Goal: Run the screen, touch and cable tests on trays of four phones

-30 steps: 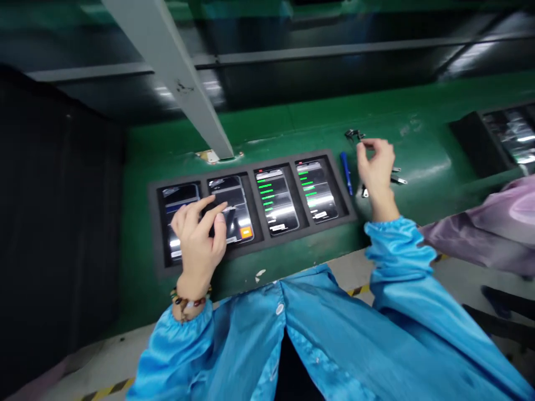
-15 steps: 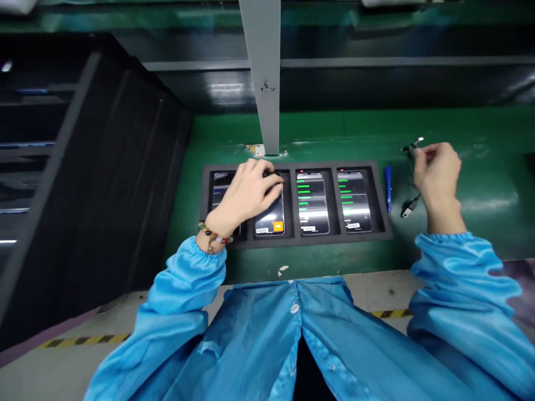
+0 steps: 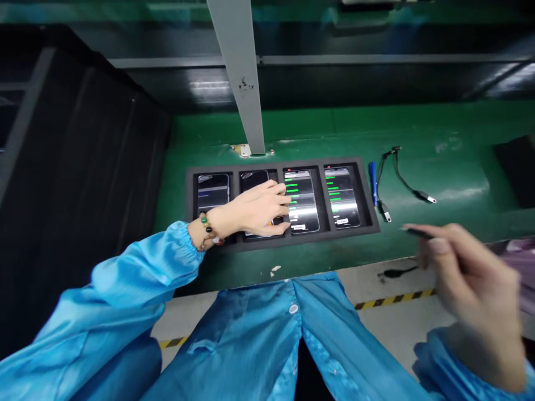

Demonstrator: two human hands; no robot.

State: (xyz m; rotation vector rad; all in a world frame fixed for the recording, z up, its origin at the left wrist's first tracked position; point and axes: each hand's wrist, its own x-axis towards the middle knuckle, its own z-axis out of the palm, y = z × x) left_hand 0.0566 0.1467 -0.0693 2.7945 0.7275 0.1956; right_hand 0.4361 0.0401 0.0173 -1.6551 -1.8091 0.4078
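Note:
My left hand [image 3: 265, 209] is over the second phone [image 3: 254, 178] in the dark foam tray [image 3: 276, 243], palm down, fingers apart. Its fingertips reach the left edge of the third phone [image 3: 304, 206]; whether they touch it is unclear. Green bars show on that screen and on the fourth phone [image 3: 345, 200]. The first phone [image 3: 213, 189], with a dark screen, lies left of the hand. At right, my right hand [image 3: 468, 267], blurred, pinches a black cable plug [image 3: 419, 232] with a light tip. A dark cable part [image 3: 399, 273] hangs below it.
Beside the tray lie a blue pen [image 3: 373, 181] and two short black cables with USB plugs [image 3: 425, 196]. A grey post [image 3: 246, 89] rises behind the tray. A black rack [image 3: 96, 167] stands at left, and a dark object [image 3: 516, 170] lies at the far right.
My left hand has shifted right towards the third phone. My right hand has left the cables on the bench and come nearer, with a black plug in its fingers. The view has shifted.

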